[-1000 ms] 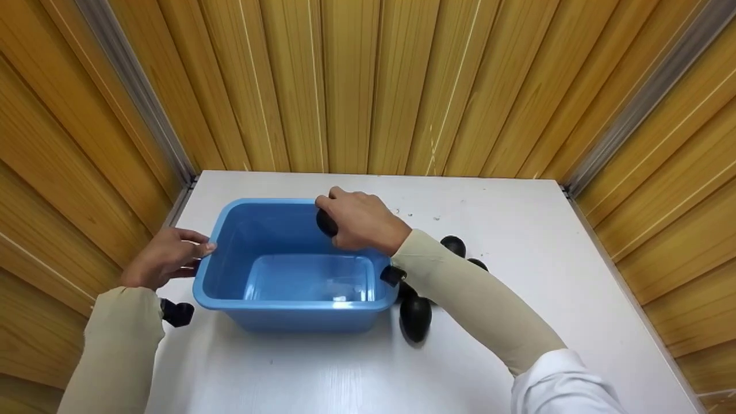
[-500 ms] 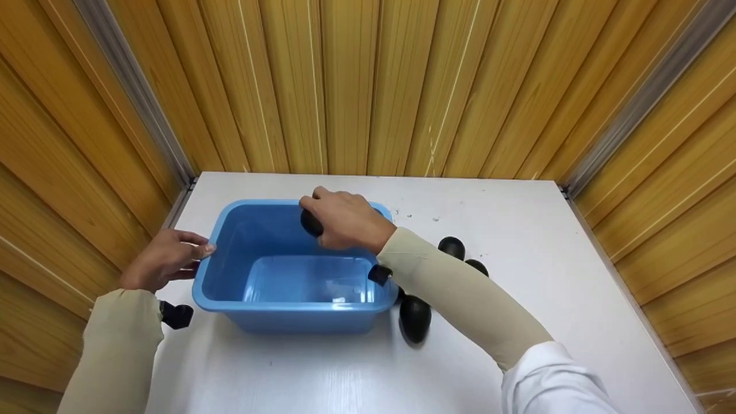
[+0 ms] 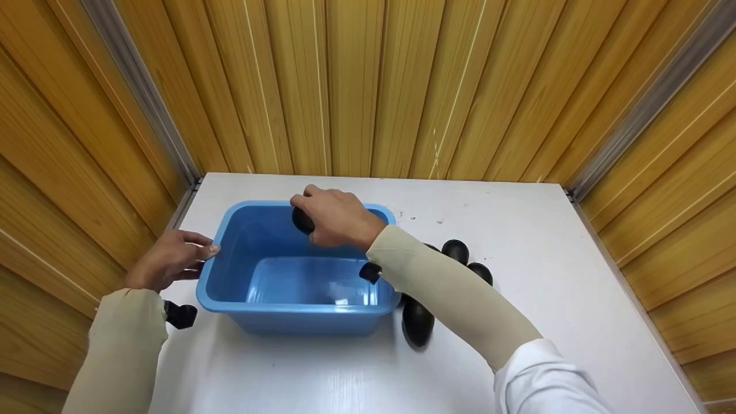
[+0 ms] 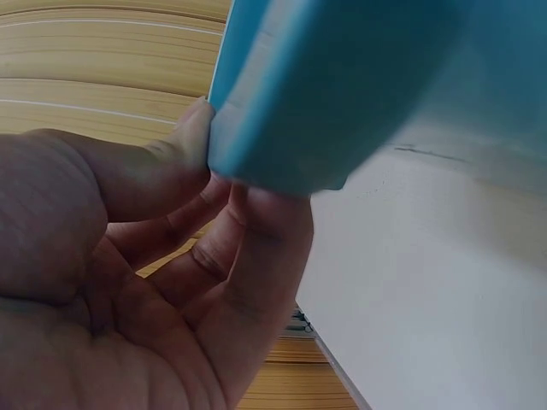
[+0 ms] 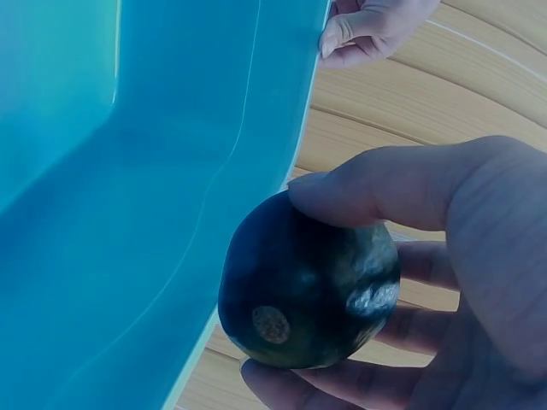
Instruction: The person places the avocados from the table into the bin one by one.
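A blue plastic basin [image 3: 299,323] stands on the white table, its inside bare in the head view. My left hand [image 3: 172,260] pinches its left rim, thumb on top and fingers beneath, as the left wrist view also shows. Over the back part of the basin, my right hand [image 3: 340,219] grips a dark avocado [image 5: 303,290]. In the right wrist view its round stem scar faces the camera, with the thumb on one side and fingers curled round the other. The basin's wall [image 5: 184,171] lies right beside this avocado.
Several more avocados lie right of the basin, one near the front [image 3: 418,323] and another farther back [image 3: 455,251]; the right sleeve [image 3: 454,293] partly covers the group. Wood-patterned panels [image 3: 368,86] enclose the white table [image 3: 552,276] at the back and sides.
My right hand has moved left over the basin with the avocado in its grip. The left hand has stayed on the rim.
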A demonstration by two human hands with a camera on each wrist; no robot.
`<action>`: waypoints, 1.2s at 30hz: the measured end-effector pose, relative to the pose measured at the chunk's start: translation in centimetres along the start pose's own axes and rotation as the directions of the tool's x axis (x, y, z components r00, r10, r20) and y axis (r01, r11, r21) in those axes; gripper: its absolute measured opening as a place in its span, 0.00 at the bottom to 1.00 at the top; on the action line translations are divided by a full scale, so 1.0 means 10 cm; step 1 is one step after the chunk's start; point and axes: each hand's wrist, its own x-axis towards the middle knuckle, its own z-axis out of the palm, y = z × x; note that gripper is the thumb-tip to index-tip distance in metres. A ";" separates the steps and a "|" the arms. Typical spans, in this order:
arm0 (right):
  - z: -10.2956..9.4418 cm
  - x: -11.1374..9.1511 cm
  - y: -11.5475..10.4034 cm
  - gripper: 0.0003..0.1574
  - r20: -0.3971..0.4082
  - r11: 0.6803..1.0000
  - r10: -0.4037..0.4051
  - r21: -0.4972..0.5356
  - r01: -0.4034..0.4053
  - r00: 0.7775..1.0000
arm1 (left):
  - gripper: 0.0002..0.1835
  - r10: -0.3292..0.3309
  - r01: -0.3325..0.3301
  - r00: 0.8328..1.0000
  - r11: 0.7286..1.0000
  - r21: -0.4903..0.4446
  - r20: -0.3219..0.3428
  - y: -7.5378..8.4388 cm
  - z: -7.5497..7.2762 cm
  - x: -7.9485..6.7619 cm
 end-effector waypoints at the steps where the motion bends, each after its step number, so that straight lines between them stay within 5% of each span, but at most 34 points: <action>1: 0.00 0.02 -0.01 0.34 -0.001 1.000 -0.002 -0.002 0.002 1.000 | 0.34 -0.002 0.002 1.000 1.000 0.000 0.002 0.00 0.00 0.00; 36: 0.11 0.43 -0.25 0.39 -0.003 0.996 0.004 0.086 -0.003 1.000 | 0.34 -0.022 0.021 1.000 0.999 -0.038 -0.021 0.00 0.02 0.03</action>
